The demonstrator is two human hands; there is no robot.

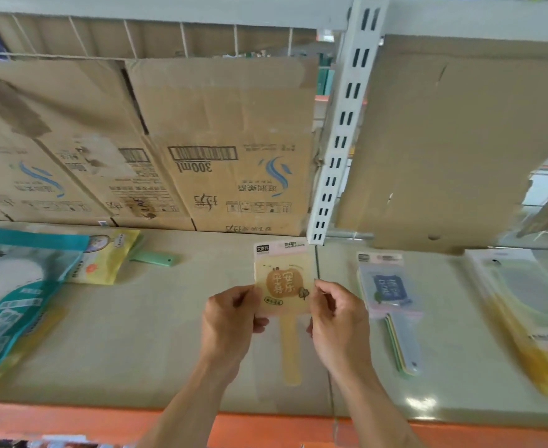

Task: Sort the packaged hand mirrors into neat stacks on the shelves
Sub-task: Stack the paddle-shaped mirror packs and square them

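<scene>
A yellow packaged hand mirror (282, 279) with an orange print and a long yellow handle hangs just above the shelf (156, 334) in the middle. My left hand (227, 321) grips its left edge and my right hand (337, 318) grips its right edge. To the right lies a small stack of packaged mirrors (392, 302), a blue one on top, handles pointing toward me. A yellow packaged mirror (104, 260) with a green handle (153, 260) beside it lies at the left.
Flattened cardboard boxes (221, 140) line the back of the shelf, split by a white slotted upright (340, 130). Large teal packages (17, 295) lie at the far left, and large clear-and-yellow packages (531, 318) at the far right. An orange shelf edge (266, 428) runs along the front.
</scene>
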